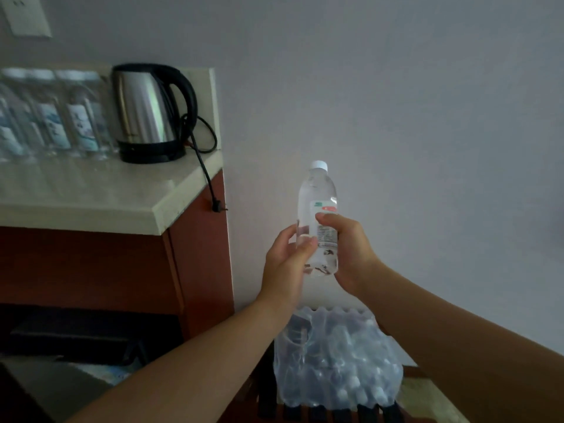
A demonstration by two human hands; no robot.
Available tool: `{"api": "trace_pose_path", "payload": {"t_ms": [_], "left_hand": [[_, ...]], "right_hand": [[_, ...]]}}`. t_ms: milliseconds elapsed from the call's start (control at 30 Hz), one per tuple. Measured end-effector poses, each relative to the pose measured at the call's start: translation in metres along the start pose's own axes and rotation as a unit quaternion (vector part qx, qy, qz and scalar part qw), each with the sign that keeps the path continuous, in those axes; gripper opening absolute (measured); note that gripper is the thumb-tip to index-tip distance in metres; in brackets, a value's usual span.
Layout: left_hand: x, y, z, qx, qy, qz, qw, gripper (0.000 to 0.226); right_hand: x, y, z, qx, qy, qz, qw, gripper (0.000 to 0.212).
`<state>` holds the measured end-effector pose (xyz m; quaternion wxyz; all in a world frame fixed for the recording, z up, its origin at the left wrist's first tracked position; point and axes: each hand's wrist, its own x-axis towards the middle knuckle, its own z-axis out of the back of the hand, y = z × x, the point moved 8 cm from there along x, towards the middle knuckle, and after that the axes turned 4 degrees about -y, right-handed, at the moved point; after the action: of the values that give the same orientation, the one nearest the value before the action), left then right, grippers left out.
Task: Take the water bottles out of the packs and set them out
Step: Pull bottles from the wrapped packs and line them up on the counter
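Bottle [319,190] held upright, straight above the pack [335,361], cap on top: left hand [285,264] wraps its lower body, right hand [351,251] clasps the label side, thumb across the front. Two hands on one small bottle, likely to steady it or turn the label forward before setting it down. Pack's plastic wrap looks torn open at the top, and plenty of white caps show inside, so lots left to unload. Up and left of the pack, a counter [122,190] carries a kettle [146,114] and, farther left, a blurred row of bottles [52,117] standing together, probably the line this one joins.
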<state>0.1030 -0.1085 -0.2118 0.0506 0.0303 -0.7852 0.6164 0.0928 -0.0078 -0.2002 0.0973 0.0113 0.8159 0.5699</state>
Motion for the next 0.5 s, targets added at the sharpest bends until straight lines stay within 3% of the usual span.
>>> {"api": "trace_pose_path", "payload": {"t_ms": [100,200,500], "left_hand": [[-0.005,-0.014,0.005,0.013,-0.034,-0.038,0.999,0.030],[-0.013,-0.024,0.010,0.021,-0.038,-0.067,0.997,0.039],[-0.020,-0.081,0.052,0.012,-0.048,-0.122,0.991,0.048]], "right_hand": [[-0.009,0.018,-0.011,-0.036,0.033,0.020,0.999,0.030],[-0.017,0.032,-0.024,-0.066,0.051,0.043,0.996,0.039],[-0.037,0.056,-0.087,-0.092,0.082,0.105,0.987,0.036]]}}
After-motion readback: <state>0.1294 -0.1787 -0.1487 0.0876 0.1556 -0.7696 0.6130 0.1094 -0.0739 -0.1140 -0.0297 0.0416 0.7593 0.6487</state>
